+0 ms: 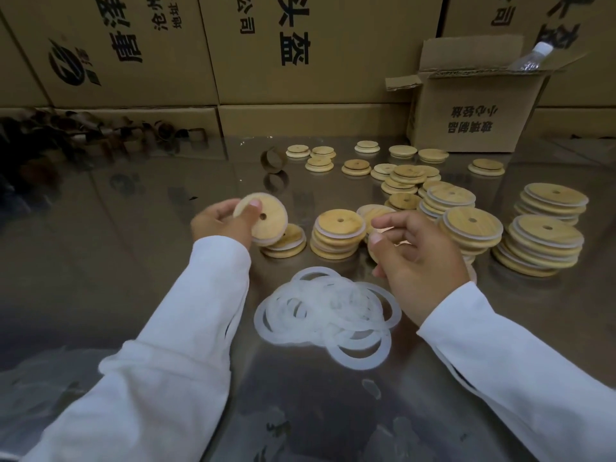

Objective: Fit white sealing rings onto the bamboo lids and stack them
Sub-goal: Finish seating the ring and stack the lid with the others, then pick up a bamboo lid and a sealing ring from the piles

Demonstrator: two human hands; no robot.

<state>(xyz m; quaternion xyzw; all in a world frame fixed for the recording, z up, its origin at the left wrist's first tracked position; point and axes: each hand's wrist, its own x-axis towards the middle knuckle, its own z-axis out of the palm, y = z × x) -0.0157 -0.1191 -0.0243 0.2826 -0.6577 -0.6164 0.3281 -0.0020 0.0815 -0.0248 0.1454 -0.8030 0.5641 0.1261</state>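
Note:
My left hand (pixel 221 221) grips a round bamboo lid (pixel 270 218) with a centre hole and a white ring round its edge, tilted above a short stack of lids (pixel 286 243). My right hand (pixel 418 258) is curled over another bamboo lid (pixel 375 218), mostly hidden by its fingers. A heap of white sealing rings (pixel 328 308) lies on the table between my forearms. A stack of ringed lids (pixel 338 233) stands between my hands. Taller ringed stacks (pixel 540 243) stand to the right.
Several loose bamboo lids (pixel 356 167) without rings are scattered further back on the shiny steel table (pixel 133 228). An open cardboard box (pixel 473 108) with a plastic bottle (pixel 531 58) stands at back right. Large cartons (pixel 233 45) wall the rear. Brown rolls (pixel 100 138) lie back left.

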